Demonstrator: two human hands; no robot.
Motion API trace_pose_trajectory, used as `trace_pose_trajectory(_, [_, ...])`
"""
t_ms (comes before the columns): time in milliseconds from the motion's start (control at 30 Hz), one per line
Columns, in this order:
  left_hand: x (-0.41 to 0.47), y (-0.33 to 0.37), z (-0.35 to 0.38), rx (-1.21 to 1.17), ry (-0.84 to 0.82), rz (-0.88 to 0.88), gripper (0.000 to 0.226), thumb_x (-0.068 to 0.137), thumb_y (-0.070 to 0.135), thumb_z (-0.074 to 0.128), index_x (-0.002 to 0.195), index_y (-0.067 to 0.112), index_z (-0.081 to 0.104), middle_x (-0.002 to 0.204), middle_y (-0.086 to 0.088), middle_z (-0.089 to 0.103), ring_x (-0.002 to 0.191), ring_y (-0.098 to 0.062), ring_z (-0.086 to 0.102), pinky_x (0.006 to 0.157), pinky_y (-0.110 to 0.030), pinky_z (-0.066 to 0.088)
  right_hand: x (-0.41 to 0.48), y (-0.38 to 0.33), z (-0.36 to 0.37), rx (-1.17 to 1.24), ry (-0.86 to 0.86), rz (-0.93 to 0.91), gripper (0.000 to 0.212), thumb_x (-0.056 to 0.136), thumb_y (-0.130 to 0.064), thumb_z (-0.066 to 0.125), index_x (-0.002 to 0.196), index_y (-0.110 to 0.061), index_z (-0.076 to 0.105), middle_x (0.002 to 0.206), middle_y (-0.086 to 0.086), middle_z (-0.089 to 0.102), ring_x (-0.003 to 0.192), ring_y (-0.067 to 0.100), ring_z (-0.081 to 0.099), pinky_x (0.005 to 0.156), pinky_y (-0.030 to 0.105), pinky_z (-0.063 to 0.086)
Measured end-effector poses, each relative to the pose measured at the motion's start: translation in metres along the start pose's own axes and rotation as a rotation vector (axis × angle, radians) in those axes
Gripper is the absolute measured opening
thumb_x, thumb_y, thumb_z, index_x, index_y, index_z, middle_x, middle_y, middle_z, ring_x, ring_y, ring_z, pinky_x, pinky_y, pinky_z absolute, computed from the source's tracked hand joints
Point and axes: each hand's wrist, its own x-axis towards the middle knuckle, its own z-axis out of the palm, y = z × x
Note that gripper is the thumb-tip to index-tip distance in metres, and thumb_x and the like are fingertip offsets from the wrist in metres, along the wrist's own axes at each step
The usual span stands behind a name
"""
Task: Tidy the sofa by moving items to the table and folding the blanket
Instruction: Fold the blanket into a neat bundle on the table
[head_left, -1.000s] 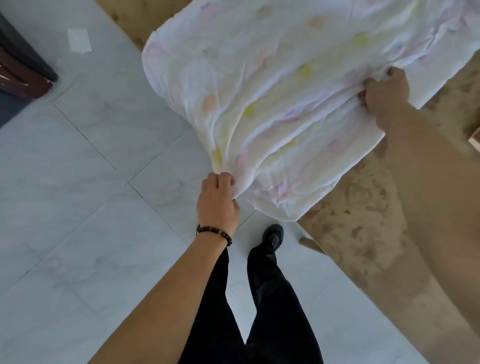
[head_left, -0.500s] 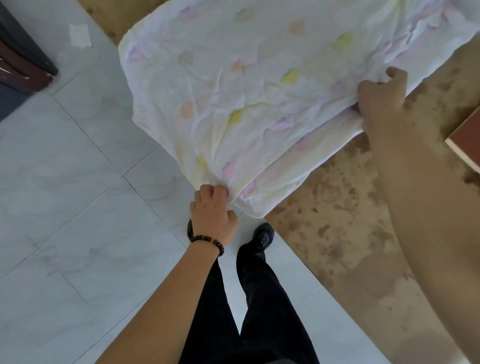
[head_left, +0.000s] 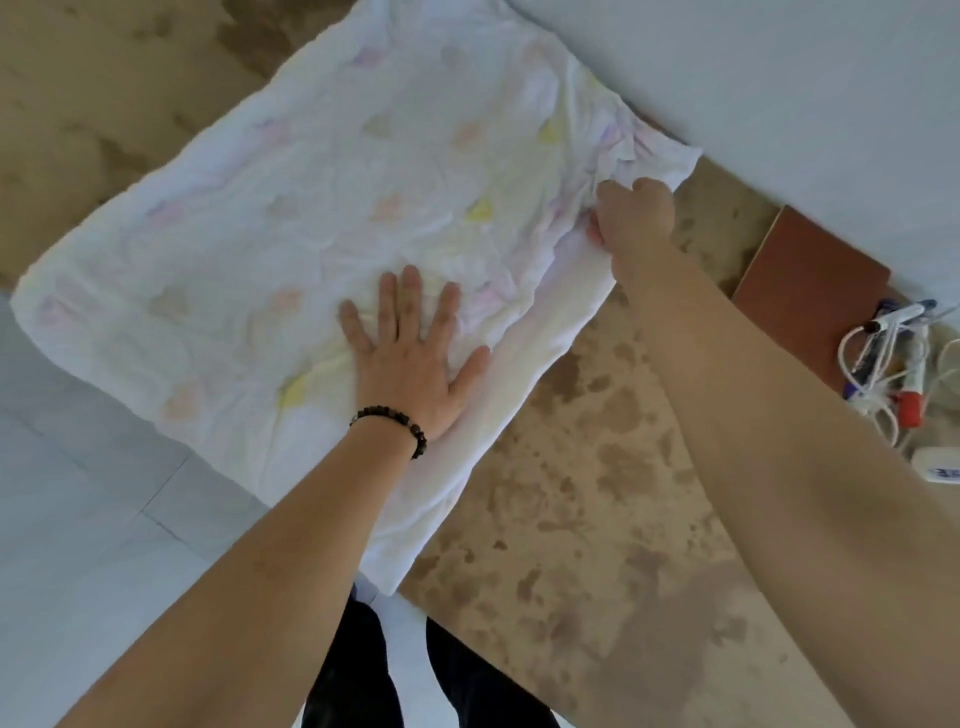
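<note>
My left hand (head_left: 410, 358) lies flat and released on the folded blanket (head_left: 291, 249). My right hand (head_left: 631, 218) pinches its far-right corner. The long axis runs leftward from there.

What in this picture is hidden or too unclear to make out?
All in the head view:
- Layers of the folded blanket: its top layer hides them.
- Right hand: its fingertips curl into the blanket's edge, so the grip is unclear.
- Surface under the left hand: the flat palm covers it.
- Pens and cable beside the brown book: blurred, cut by the right edge.
</note>
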Motion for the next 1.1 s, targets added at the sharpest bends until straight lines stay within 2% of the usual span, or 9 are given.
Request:
trace_pose_trajectory(133, [0.001,0.002,0.006,0.035,0.036,-0.015,0.08,0.089,0.076,0.008,0.156,0.033,0.003,0.164,-0.011,-0.004,0.15,-0.033,-0.005,0.114,-0.066,-0.002,0.037,-0.014,-0.007,0.025,0.048,0.036,0.044,0.089,-0.054,0.054,0.093,-0.011,0.062,0.085,0.003,0.067,0.078,0.023,0.068,0.07,0.03,0.058])
trace_pose_trajectory(233, [0.004,0.003,0.007,0.03,0.042,-0.017,0.08,0.089,0.076,0.016,0.156,0.033,0.005,0.164,-0.01,-0.003,0.151,-0.033,-0.004,0.114,-0.066,0.0,0.065,-0.022,-0.013,0.046,0.094,0.013,0.022,0.085,-0.036,0.061,0.085,-0.015,0.06,0.094,0.005,0.069,0.084,0.023,0.067,0.076,0.031,0.059])
trace_pose_trajectory(300, [0.004,0.003,0.006,0.04,0.034,-0.018,0.08,0.089,0.076,0.017,0.156,0.033,0.007,0.165,-0.01,-0.002,0.151,-0.032,-0.003,0.114,-0.066,0.001,0.074,-0.028,-0.022,0.065,0.224,-0.019,0.017,0.09,-0.027,0.054,0.085,-0.013,0.062,0.093,0.003,0.067,0.083,0.021,0.064,0.065,0.023,0.051])
trace_pose_trajectory(367, [0.004,0.004,0.005,0.045,0.022,-0.024,0.08,0.089,0.076,0.017,0.156,0.033,0.008,0.165,-0.009,-0.002,0.151,-0.032,-0.004,0.114,-0.065,0.001,0.081,-0.025,-0.036,0.023,0.342,-0.063,0.02,0.098,-0.023,0.045,0.1,-0.013,0.062,0.092,-0.002,0.059,0.082,0.015,0.055,0.062,0.021,0.04])
trace_pose_trajectory(600, [0.006,0.006,0.002,0.048,0.001,-0.036,0.08,0.088,0.076,0.017,0.156,0.033,0.01,0.165,-0.009,-0.003,0.151,-0.031,-0.005,0.115,-0.065,0.003,0.089,0.006,-0.044,-0.057,0.41,-0.089,0.035,0.099,-0.023,0.046,0.131,-0.011,0.052,0.128,0.007,0.057,0.115,0.019,0.057,0.083,0.016,0.036])
trace_pose_trajectory(700, [0.007,0.007,0.001,0.049,-0.015,-0.038,0.081,0.088,0.076,0.018,0.156,0.033,0.01,0.165,-0.008,-0.004,0.151,-0.03,-0.006,0.115,-0.065,0.003,0.053,0.009,-0.03,-0.115,0.596,-0.366,0.049,0.095,-0.026,0.049,0.141,-0.012,0.045,0.136,0.012,0.043,0.117,0.023,0.054,0.093,0.024,0.042])
trace_pose_trajectory(767, [0.008,0.007,0.0,0.05,-0.025,-0.046,0.082,0.087,0.077,0.017,0.156,0.033,0.01,0.165,-0.008,-0.003,0.151,-0.03,-0.006,0.115,-0.065,0.003,0.02,0.014,-0.008,-0.318,0.497,-0.534,0.054,0.097,-0.031,0.045,0.148,-0.018,0.039,0.148,0.016,0.037,0.133,0.03,0.042,0.107,0.038,0.035])
trace_pose_trajectory(867, [0.007,0.008,0.0,0.052,-0.027,-0.054,0.082,0.086,0.077,0.018,0.156,0.034,0.011,0.165,-0.008,-0.003,0.151,-0.03,-0.005,0.115,-0.065,0.004,-0.003,0.033,0.024,-0.676,0.13,-0.469,0.058,0.103,-0.046,0.028,0.157,-0.027,0.018,0.165,0.016,0.004,0.151,0.038,0.003,0.121,0.053,0.005])
trace_pose_trajectory(1100, [0.005,0.008,0.001,0.053,-0.033,-0.048,0.082,0.086,0.075,0.021,0.156,0.033,0.011,0.165,-0.007,-0.005,0.151,-0.03,-0.006,0.115,-0.064,0.002,0.002,0.056,0.033,-0.797,0.123,-0.437,0.063,0.101,-0.056,0.017,0.158,-0.03,0.008,0.165,0.016,-0.004,0.151,0.04,-0.004,0.121,0.058,-0.002])
